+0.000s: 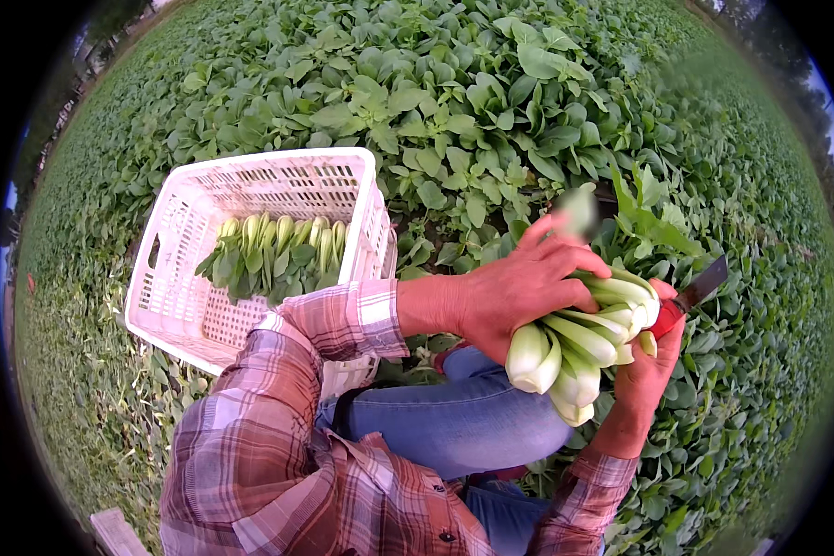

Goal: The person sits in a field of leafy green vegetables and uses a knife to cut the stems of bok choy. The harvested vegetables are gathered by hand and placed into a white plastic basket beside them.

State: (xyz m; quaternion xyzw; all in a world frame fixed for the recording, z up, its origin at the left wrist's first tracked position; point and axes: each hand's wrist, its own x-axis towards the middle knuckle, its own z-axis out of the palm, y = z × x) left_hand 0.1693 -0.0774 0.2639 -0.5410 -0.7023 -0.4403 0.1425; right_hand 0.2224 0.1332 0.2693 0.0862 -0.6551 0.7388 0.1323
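Note:
A bunch of bok choy (577, 347) lies in my left hand (528, 288), whose fingers wrap over the stalks from above. The pale bases face me and to the right, and the leaves are mostly hidden or blurred beyond the hand. My right hand (650, 365) grips a small knife (703, 283) by its red handle, with the blade pointing up and right. A pale green piece (648, 342) shows at the right thumb, beside the bunch. More bok choy (278, 250) sits in a row inside the white plastic crate.
The white slatted plastic crate (257, 158) stands at my left, apparently on another crate. Dense leafy greens (472, 104) grow ahead and to the right. My bent knee in jeans (452, 417) is below the hands. A pale board-like object (118, 532) lies at the lower left.

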